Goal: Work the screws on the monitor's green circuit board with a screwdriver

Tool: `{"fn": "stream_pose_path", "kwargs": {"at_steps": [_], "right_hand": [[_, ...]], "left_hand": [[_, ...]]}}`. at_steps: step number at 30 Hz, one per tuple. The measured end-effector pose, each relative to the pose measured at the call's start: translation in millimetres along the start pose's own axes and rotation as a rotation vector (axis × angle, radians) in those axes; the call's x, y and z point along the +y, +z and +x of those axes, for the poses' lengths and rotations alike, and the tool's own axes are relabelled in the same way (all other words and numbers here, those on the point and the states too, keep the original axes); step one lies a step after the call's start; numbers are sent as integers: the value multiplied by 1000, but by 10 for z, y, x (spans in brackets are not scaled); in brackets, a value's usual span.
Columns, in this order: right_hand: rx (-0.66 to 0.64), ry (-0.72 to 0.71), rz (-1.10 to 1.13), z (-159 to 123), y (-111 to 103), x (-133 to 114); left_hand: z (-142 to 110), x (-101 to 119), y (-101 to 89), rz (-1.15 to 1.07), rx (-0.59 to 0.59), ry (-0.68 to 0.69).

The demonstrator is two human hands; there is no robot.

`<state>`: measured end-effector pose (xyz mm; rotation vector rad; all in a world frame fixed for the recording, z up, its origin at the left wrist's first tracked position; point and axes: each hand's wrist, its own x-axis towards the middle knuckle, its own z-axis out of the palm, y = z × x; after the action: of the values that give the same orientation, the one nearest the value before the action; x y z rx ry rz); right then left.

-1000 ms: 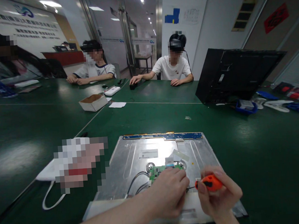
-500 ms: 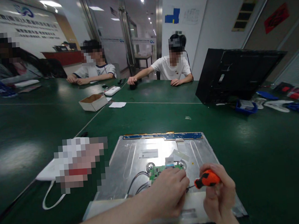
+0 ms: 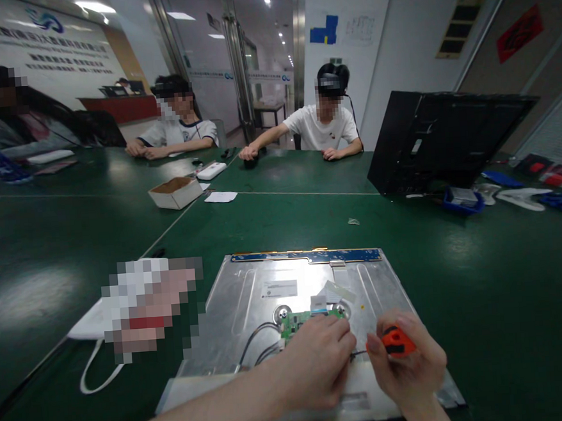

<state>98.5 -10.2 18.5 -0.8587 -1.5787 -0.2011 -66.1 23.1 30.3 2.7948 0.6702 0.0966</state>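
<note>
A silver metal display panel (image 3: 239,297) lies flat on the green table in front of me, with a blue circuit strip (image 3: 346,255) along its far edge. On its middle sits a green circuit board (image 3: 293,323), with dark cables (image 3: 252,342) running from its left side. My left hand (image 3: 323,358) rests over the board's near part, fingers curled down; what they grip is hidden. My right hand (image 3: 412,365) is closed round an orange and black screwdriver (image 3: 397,341). Its thin shaft points left, and the tip disappears by my left fingertips.
A white bag (image 3: 89,320) with a strap lies left of the panel. Farther off are an open box (image 3: 176,193), a white card (image 3: 221,197) and a black monitor housing (image 3: 444,135) standing at the right. Several people sit across the table.
My right hand has turned round the screwdriver handle, the thumb rising onto its front end. My left hand keeps its place on the board. Across the table, a person's head has shifted slightly.
</note>
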Motion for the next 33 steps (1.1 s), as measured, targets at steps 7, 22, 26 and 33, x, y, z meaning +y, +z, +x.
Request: {"fn": "stream_pose_path", "kwargs": {"at_steps": [7,22,26,33], "right_hand": [[-27,79,-31,-276,-37,67],[21,-14,10,-91,6,37],[13,17,34,-204,-23,60],[-3,103,83,-203,-25,33]], "left_hand": [[11,-7,20,-15,8,15],[7,-19,54,-9,8,-1],[10,-25,62,-8,11,10],[9,-30,36,-5,-3,33]]}}
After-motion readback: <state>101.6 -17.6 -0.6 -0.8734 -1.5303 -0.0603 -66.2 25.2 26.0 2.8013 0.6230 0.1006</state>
